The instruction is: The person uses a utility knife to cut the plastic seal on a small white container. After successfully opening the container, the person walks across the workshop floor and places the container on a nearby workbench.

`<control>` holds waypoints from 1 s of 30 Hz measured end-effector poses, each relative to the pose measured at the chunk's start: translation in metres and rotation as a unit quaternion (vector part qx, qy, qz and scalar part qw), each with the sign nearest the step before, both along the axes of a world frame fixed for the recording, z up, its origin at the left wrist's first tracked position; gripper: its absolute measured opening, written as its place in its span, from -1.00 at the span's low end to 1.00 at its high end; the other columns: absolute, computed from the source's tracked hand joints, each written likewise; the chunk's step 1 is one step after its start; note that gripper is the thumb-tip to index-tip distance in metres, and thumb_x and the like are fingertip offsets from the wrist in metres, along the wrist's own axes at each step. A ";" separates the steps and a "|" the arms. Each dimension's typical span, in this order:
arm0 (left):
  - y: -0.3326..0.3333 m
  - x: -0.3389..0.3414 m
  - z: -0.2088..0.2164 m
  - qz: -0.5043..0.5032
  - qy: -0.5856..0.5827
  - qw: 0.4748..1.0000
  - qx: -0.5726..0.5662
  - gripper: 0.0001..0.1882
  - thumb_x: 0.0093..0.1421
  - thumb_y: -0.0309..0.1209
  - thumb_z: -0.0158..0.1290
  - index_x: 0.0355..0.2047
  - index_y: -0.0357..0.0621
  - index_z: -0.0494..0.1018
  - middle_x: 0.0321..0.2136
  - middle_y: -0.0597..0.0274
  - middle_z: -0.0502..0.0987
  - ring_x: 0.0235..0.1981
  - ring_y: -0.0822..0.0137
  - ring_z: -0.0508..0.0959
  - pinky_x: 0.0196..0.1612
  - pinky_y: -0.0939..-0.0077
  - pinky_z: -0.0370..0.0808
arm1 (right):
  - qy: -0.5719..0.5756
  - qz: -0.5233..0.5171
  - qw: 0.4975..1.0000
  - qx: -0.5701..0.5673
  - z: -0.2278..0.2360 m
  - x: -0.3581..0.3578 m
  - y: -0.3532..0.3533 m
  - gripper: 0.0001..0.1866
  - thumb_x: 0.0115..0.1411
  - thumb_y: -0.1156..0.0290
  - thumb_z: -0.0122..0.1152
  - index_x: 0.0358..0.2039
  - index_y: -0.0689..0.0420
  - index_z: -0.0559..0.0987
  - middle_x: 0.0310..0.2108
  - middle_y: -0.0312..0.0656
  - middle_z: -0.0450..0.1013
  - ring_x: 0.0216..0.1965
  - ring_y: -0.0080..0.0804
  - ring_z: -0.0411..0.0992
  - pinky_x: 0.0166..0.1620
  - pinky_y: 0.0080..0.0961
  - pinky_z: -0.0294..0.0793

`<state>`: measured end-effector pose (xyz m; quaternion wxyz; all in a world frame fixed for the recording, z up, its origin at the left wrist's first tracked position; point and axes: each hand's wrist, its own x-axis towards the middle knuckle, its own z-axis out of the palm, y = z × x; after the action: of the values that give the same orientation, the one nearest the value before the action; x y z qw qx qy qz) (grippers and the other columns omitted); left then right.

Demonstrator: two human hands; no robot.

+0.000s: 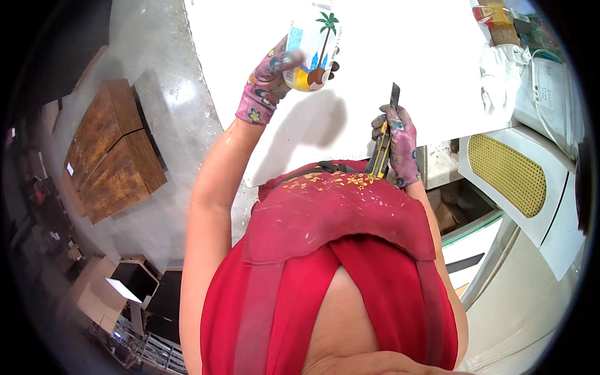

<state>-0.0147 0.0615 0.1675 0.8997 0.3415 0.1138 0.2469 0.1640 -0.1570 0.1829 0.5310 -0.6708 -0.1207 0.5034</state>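
My left hand (pixel 269 81), in a pink flowered glove with dark fingers, is wrapped round a white can or bottle (pixel 312 47) printed with a palm tree and a yellow band. It is held up over the white tabletop (pixel 244 31), throwing a shadow on it. Its top is cut off by the upper edge of the picture. In my right hand (pixel 400 140), gloved the same way, a yellow and black utility knife (pixel 380 152) is gripped near the table's front edge. A dark blade (pixel 395 95) sticks up beyond the fingers, pointing away from me.
A white cabinet with a yellow woven panel (pixel 506 175) stands at the right. Beyond it lie a white plastic bag (pixel 500 75) and a white box-like unit with a cord (pixel 550 94). Brown wood-patterned panels (pixel 115 153) rest on the grey floor at the left.
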 end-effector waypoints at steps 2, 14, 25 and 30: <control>-0.003 0.002 0.010 -0.005 -0.019 1.000 -0.022 -0.20 -0.03 -0.15 0.20 0.17 -0.28 0.19 -0.08 -0.13 0.46 -0.11 -0.09 0.56 -0.06 0.11 0.57 | 0.035 0.002 0.999 -0.001 0.001 0.003 -0.004 -0.69 0.33 0.25 -0.03 -0.07 0.23 0.39 -0.50 -0.23 0.45 -0.51 -0.56 0.44 -0.43 -0.65 0.45; -0.023 0.003 0.008 -0.065 -0.241 0.949 -0.190 0.09 -0.06 0.13 0.09 0.26 -0.43 -0.04 0.05 -0.31 0.33 0.06 -0.18 0.42 0.20 -0.16 0.23 | 0.060 0.008 0.998 0.019 0.002 0.002 -0.017 -0.70 0.33 0.24 -0.03 -0.09 0.20 0.41 -0.44 -0.23 0.45 -0.50 -0.57 0.42 -0.43 -0.61 0.47; -0.085 0.008 0.014 -0.219 -0.225 0.903 -0.294 -0.17 0.11 0.02 0.07 0.22 -0.28 0.13 -0.07 -0.44 0.40 -0.30 -0.21 0.57 -0.37 0.08 0.55 | 0.088 0.058 0.968 0.229 0.045 0.012 0.056 -0.59 0.33 0.26 -0.03 0.08 0.25 0.37 -0.27 -0.18 0.48 -0.51 -0.61 0.41 -0.44 -0.70 0.43; -0.085 -0.008 0.005 -0.188 -0.131 0.927 -0.297 -0.21 0.13 0.03 0.07 0.20 -0.29 0.17 -0.03 -0.32 0.41 -0.22 -0.20 0.56 -0.26 0.07 0.58 | 0.080 0.150 0.966 0.195 0.051 0.011 0.063 -0.58 0.30 0.21 0.05 0.03 0.24 0.43 -0.43 -0.32 0.44 -0.54 -0.66 0.37 -0.47 -0.70 0.40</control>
<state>-0.0232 -0.0233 0.1724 0.9968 0.0381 -0.0031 0.0701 0.1747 -0.0943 0.2339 0.5781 -0.4860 -0.2724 0.5961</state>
